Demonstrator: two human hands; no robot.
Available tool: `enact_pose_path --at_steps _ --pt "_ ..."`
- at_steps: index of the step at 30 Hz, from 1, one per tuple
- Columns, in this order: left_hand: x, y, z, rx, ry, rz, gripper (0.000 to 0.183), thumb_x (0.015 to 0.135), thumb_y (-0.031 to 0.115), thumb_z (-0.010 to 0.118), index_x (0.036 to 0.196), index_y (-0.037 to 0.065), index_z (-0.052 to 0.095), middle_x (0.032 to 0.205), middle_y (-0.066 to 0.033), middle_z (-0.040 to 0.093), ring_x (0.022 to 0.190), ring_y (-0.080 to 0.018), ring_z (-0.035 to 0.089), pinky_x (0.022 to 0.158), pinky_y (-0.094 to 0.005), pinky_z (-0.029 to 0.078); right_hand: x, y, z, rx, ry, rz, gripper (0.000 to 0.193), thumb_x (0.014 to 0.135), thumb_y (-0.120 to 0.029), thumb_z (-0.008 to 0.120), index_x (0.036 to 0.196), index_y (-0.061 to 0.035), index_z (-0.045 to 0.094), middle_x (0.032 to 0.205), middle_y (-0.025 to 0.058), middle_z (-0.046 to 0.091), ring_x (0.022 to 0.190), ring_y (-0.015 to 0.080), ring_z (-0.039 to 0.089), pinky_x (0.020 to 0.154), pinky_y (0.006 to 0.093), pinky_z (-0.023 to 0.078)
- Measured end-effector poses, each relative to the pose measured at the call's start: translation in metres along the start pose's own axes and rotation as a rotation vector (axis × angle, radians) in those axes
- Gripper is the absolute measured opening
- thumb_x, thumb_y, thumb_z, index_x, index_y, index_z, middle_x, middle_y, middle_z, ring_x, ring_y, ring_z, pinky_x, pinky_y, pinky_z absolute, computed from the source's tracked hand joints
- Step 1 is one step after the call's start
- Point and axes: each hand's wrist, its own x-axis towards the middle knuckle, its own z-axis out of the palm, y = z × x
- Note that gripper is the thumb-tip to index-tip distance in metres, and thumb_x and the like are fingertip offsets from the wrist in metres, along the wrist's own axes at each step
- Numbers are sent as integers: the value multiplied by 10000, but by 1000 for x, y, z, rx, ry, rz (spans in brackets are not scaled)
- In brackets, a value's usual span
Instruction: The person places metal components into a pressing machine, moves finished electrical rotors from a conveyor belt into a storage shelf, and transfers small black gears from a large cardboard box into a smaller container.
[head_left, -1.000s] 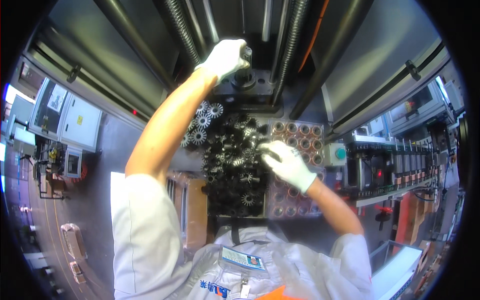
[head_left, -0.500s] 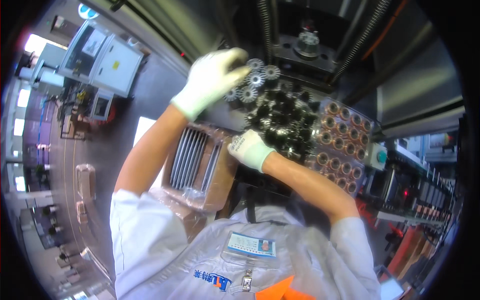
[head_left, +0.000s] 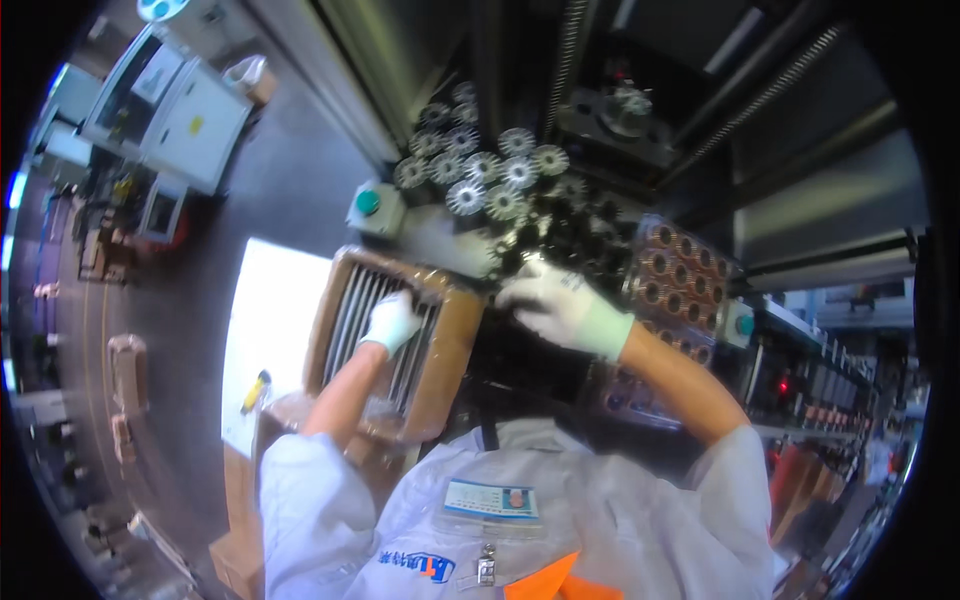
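Note:
My left hand [head_left: 392, 322], in a white glove, is down over a cardboard box [head_left: 462, 335] lined with clear plastic. Its fingers are curled against long metal shafts [head_left: 350, 310] lying side by side there; whether one is gripped is hidden. My right hand [head_left: 560, 305], also gloved, is at the near side of a cluster of dark toothed parts [head_left: 585, 225]. Its fingers are bent inward, and what they hold, if anything, cannot be made out. Beyond both hands stand several silvery toothed rotor cores [head_left: 466, 197], grouped at the far left of the dark parts.
Clear trays of copper-coloured rings [head_left: 680, 275] lie to the right. Green push buttons on grey boxes [head_left: 368, 203] flank the work area. A machine with a coil spring [head_left: 567, 65] rises behind. Left of the carton is a white board [head_left: 268, 330] with a yellow-handled tool [head_left: 254, 392].
My left hand has come back from the silvery rotor cores to the box of shafts. My right hand has moved rightward from the box's edge to the dark parts. The view has shifted.

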Motion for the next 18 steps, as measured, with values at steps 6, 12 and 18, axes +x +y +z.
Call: enact_pose_path --at_steps 6,12,18 --pt "-8 3 -11 -10 -11 -124 403 749 237 714 1088 27 656 1094 -217 700 1058 -390 657 945 -435 515 -2 22 -110 382 693 102 187 877 -91 706 1039 2 720 919 38 702 845 128 658 809 285 545" --pt "-48 -33 -20 -389 -174 -94 580 765 167 685 1287 -64 581 1227 -230 650 1145 -329 631 983 -395 496 37 80 -183 367 1038 131 285 932 -60 628 1206 3 677 858 33 695 677 74 626 629 239 521" --pt "-110 -106 24 -889 -312 -233 231 925 97 652 1147 36 629 1006 5 654 911 -90 576 827 -258 490 62 117 -221 208 920 291 302 859 -76 625 1134 -35 744 964 136 755 769 166 708 730 306 560"
